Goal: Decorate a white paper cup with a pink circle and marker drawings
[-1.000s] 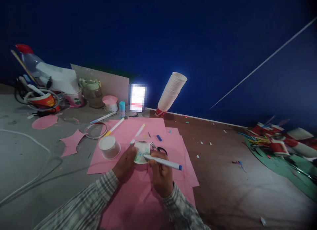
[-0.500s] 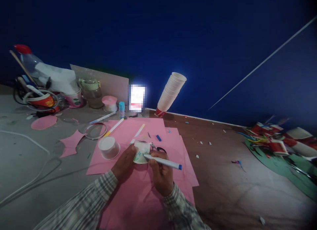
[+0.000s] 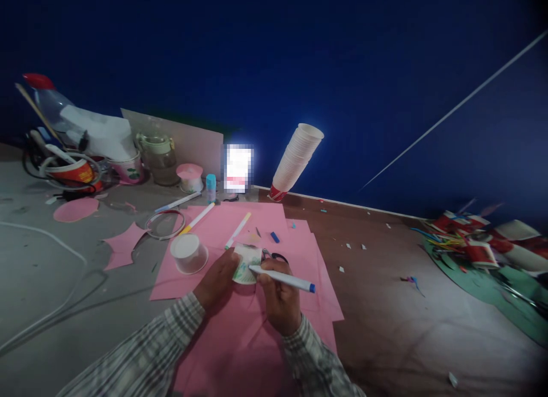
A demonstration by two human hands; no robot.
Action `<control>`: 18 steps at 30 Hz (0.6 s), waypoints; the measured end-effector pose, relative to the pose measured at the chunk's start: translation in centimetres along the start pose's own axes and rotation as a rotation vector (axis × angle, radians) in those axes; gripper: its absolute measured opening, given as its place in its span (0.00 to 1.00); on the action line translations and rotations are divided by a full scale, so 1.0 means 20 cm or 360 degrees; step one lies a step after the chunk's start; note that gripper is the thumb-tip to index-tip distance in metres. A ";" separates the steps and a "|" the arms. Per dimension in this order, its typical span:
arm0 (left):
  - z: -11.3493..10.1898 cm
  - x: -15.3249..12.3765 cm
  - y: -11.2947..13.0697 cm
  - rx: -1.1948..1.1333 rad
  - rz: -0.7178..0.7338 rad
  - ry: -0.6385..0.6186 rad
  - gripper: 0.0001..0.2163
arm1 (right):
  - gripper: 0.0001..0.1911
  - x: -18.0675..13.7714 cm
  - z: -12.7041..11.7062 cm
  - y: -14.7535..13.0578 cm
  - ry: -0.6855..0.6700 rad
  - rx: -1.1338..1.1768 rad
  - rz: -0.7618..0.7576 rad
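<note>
My left hand [image 3: 217,278] is closed on the left side of a white paper cup [image 3: 248,261] with green and blue marks on its wall. A white marker pen [image 3: 286,279] with a blue end is pinched in my right hand [image 3: 280,297], its tip against the cup's side. Beneath both hands lie sheets of pink paper [image 3: 240,334]. Scissors [image 3: 274,255] rest just behind my right hand, partly hidden by it. A second white cup [image 3: 189,253] stands to the left of my left hand. A blue pen cap [image 3: 274,237] lies farther back.
A tall leaning stack of paper cups [image 3: 295,161] stands by the blue wall. Markers, a tape ring [image 3: 166,224], a glue stick [image 3: 211,188] and a glass jug [image 3: 158,160] are at back left. Red cups and straws lie on a green sheet [image 3: 466,274] at right.
The cup and my left hand have shifted very slightly to the right. The marker stays at the cup's side in my right hand.
</note>
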State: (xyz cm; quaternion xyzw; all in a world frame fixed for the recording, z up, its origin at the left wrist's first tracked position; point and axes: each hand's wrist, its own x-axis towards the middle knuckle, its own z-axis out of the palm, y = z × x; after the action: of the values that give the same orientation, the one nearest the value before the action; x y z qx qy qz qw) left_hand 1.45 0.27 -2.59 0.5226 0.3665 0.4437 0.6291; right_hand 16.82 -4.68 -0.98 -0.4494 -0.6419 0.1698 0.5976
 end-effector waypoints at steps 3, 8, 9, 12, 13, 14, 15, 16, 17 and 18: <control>0.00 0.00 0.00 0.0036 -0.0013 0.0015 0.30 | 0.06 0.01 0.00 -0.01 -0.0026 -0.0002 -0.0006; 0.00 0.01 -0.02 -0.0146 -0.0065 -0.0007 0.30 | 0.06 0.00 -0.01 0.00 -0.0032 -0.0033 0.0061; 0.00 0.01 -0.03 -0.0172 -0.0076 -0.0014 0.30 | 0.06 0.00 -0.01 0.00 -0.0046 -0.0029 0.0058; 0.00 0.01 -0.02 -0.0214 -0.0092 -0.0023 0.30 | 0.06 0.00 -0.02 0.00 -0.0040 -0.0003 0.0025; 0.00 0.01 -0.02 -0.0213 -0.0083 -0.0021 0.29 | 0.06 0.00 -0.02 0.00 -0.0031 0.0006 0.0024; 0.00 0.00 -0.02 -0.0205 -0.0064 -0.0011 0.28 | 0.06 0.00 -0.01 0.00 -0.0023 0.0009 0.0028; 0.01 0.00 -0.01 -0.0197 -0.0047 -0.0005 0.27 | 0.06 0.00 -0.01 -0.01 -0.0014 0.0008 0.0031; 0.01 0.00 -0.01 -0.0196 -0.0036 -0.0001 0.26 | 0.07 0.00 -0.01 -0.01 -0.0011 0.0005 0.0033; 0.01 0.00 -0.02 -0.0203 -0.0025 0.0005 0.26 | 0.07 0.00 -0.01 -0.01 -0.0009 0.0000 0.0029; 0.01 0.00 -0.02 -0.0217 -0.0024 0.0004 0.25 | 0.07 0.00 -0.01 -0.01 -0.0011 -0.0006 0.0020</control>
State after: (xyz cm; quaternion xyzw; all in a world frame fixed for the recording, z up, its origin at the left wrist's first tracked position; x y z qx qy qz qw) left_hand 1.65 0.27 -2.95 0.4753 0.3400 0.4636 0.6661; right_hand 16.98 -4.75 -0.79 -0.4540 -0.6415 0.1739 0.5934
